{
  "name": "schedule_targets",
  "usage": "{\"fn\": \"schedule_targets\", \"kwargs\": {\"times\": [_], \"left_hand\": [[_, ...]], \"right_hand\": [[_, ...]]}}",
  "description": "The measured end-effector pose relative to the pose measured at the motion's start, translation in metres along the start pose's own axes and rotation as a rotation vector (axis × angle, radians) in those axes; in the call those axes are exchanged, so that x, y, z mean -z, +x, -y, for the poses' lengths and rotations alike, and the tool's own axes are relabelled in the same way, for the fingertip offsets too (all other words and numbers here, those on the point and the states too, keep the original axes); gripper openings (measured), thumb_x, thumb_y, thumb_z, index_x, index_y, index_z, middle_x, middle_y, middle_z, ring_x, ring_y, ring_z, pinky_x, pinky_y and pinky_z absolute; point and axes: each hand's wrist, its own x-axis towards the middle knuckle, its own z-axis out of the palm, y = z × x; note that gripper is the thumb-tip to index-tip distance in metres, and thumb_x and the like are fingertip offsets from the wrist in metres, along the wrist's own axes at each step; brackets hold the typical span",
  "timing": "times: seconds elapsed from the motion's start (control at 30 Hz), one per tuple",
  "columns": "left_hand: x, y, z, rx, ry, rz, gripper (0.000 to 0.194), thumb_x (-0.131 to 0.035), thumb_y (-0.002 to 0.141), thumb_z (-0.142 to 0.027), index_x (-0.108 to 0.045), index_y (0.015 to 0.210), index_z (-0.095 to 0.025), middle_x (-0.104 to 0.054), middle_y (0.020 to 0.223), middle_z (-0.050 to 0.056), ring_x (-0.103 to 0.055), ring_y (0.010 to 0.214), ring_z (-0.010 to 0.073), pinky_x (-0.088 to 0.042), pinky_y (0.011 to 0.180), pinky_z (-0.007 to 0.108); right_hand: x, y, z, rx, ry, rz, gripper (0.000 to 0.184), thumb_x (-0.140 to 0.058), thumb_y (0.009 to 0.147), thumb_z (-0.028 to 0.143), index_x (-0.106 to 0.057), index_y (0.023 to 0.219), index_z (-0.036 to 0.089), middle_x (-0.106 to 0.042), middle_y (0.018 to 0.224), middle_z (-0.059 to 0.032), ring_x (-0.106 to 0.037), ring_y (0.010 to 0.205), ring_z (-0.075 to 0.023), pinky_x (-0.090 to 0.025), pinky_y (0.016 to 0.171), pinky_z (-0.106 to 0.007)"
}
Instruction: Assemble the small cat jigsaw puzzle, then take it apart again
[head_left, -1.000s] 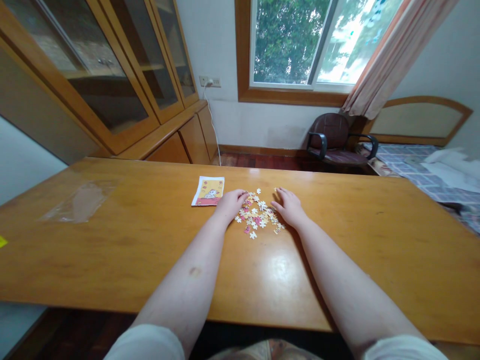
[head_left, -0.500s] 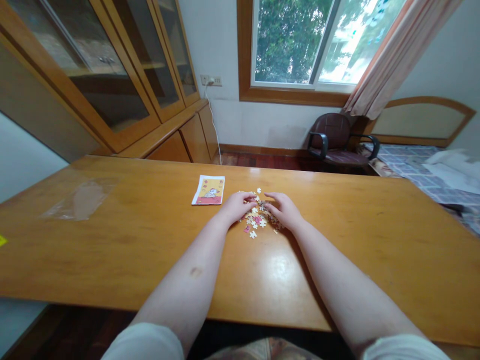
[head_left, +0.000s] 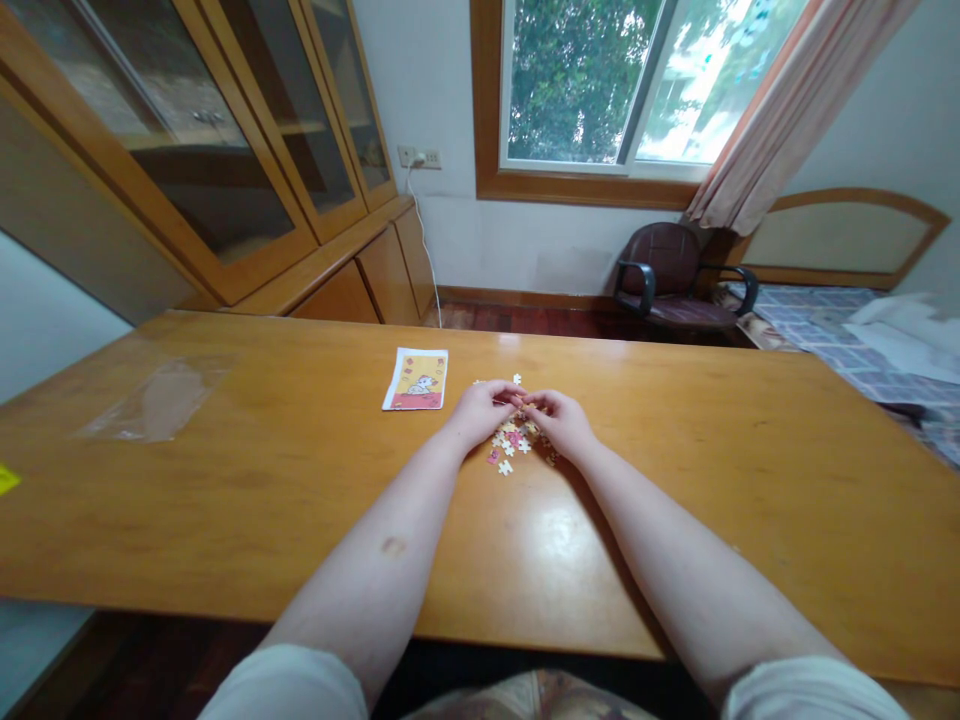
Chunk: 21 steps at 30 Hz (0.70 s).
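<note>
Small jigsaw puzzle pieces lie in a loose pile on the wooden table, some showing pale backs and others pink or yellow faces. Over the far part of this pile, my left hand and my right hand meet at the fingertips, both with curled fingers closed round some pieces. The hands cover much of the pile, so the pieces between the fingers are mostly hidden. One single piece lies just beyond the fingertips. Left of my left hand is a picture card with a white animal on yellow and pink.
A clear plastic bag lies flat on the table's left side, and something yellow shows at the left edge. Beyond the table stand a glass-door cabinet, an office chair and a bed.
My hands have moved inward from either side of the pile, and their fingertips now meet over the pieces. The picture card and the plastic bag have stayed in place.
</note>
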Motion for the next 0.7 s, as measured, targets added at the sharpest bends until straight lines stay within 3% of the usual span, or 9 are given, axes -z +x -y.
{"fn": "schedule_targets", "kwargs": {"times": [0.13,0.33,0.43,0.57,0.7], "left_hand": [[0.008,-0.001,0.004,-0.061,0.264,0.027,0.031,-0.054,0.078,-0.008,-0.07,0.102,-0.018,-0.072,0.097,0.005,-0.065,0.088,0.0161,-0.05,0.084,0.03],[0.019,-0.01,-0.001,-0.253,0.707,0.269,0.017,-0.065,0.077,-0.028,-0.074,0.091,-0.026,-0.069,0.107,0.003,-0.054,0.107,0.0241,-0.039,0.098,0.037],[0.018,-0.013,-0.004,-0.286,0.792,0.321,0.02,-0.065,0.079,-0.036,-0.073,0.095,-0.028,-0.066,0.112,0.002,-0.05,0.112,0.0255,-0.036,0.099,0.039],[0.014,-0.014,-0.006,-0.305,0.837,0.32,0.016,-0.061,0.082,-0.035,-0.072,0.088,-0.026,-0.066,0.107,0.003,-0.049,0.11,0.025,-0.035,0.098,0.039],[0.012,-0.013,-0.005,-0.282,0.819,0.312,0.014,-0.066,0.078,-0.036,-0.069,0.082,-0.023,-0.065,0.101,0.005,-0.052,0.105,0.0249,-0.038,0.093,0.037]], "right_hand": [[0.004,0.002,-0.003,-0.011,-0.062,-0.006,0.026,-0.062,0.077,0.037,-0.07,0.091,0.017,-0.068,0.074,-0.0016,-0.055,0.06,-0.0126,-0.044,0.06,-0.025],[0.011,0.006,-0.006,0.193,-0.449,0.038,0.012,-0.06,0.081,0.022,-0.072,0.083,0.02,-0.071,0.092,-0.0051,-0.06,0.091,-0.0189,-0.042,0.087,-0.032],[0.012,0.004,-0.002,0.283,-0.539,0.08,0.011,-0.062,0.083,0.026,-0.072,0.085,0.021,-0.07,0.099,-0.0061,-0.059,0.094,-0.0201,-0.04,0.089,-0.034],[0.011,-0.002,0.007,0.452,-0.597,0.264,0.023,-0.064,0.083,0.041,-0.069,0.08,0.019,-0.067,0.083,-0.0058,-0.057,0.082,-0.0187,-0.038,0.078,-0.032],[0.01,-0.006,0.01,0.489,-0.636,0.273,0.035,-0.064,0.08,0.054,-0.07,0.082,0.02,-0.066,0.082,-0.0059,-0.055,0.082,-0.0192,-0.035,0.076,-0.033]]}}
